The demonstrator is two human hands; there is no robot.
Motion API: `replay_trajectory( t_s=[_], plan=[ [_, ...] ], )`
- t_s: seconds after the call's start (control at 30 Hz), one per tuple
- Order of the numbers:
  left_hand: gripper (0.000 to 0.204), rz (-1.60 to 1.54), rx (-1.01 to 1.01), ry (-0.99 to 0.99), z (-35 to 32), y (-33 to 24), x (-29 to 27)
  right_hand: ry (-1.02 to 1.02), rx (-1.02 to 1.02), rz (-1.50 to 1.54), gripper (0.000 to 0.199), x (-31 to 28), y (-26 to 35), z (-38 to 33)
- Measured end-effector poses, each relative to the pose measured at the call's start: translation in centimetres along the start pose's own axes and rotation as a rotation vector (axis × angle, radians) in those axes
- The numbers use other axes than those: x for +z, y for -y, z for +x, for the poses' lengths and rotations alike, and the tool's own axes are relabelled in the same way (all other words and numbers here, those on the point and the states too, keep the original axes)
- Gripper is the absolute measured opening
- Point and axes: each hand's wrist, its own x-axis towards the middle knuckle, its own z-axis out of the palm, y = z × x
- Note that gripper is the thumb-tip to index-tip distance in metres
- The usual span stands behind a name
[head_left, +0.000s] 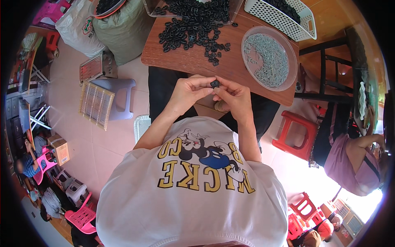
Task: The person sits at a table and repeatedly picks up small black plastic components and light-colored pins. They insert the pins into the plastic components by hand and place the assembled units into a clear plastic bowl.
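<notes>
My left hand [184, 92] and my right hand [236, 95] meet just off the near edge of the brown table [181, 61]. Between their fingertips is a small black plastic part [214, 83], pinched from both sides. Whether a screw is also in the fingers is too small to tell. Beyond my hands, similar loose black parts [191, 37] lie in a heap that thins out toward me. To the right, a round transparent tray [291, 61] holds many silvery screws [267, 57].
A transparent bin [236, 14] of black parts stands at the table's far side, beside a white perforated basket [308, 20]. Full sacks [123, 35] stand left. Red stool [296, 136] is at right, a blue-grey stool [123, 96] at left. Another person [349, 160] sits at far right.
</notes>
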Motion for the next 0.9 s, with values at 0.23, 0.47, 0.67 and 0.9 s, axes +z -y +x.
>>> replay_trajectory(
  t_s=[0.23, 0.47, 0.67, 0.9],
  plan=[
    [0.031, 0.039, 0.021, -0.039, -0.3, 0.3, 0.3, 0.021, 0.017, -0.064, 0.037, 0.0, 0.5, 0.0],
    [0.027, 0.077, 0.027, -0.031, -0.2, 0.4, 0.1, 0.015, 0.013, -0.049, 0.037, 0.2, 0.3, -0.1],
    [0.032, 0.087, 0.072, 0.009, -0.5, 0.2, 0.1, -0.037, -0.023, 0.034, 0.031, 0.5, 0.0, -0.4],
    [0.032, 0.145, 0.07, -0.024, -0.8, -0.5, 0.7, -0.072, -0.067, 0.058, 0.027, 0.7, 0.0, -0.7]
  ],
)
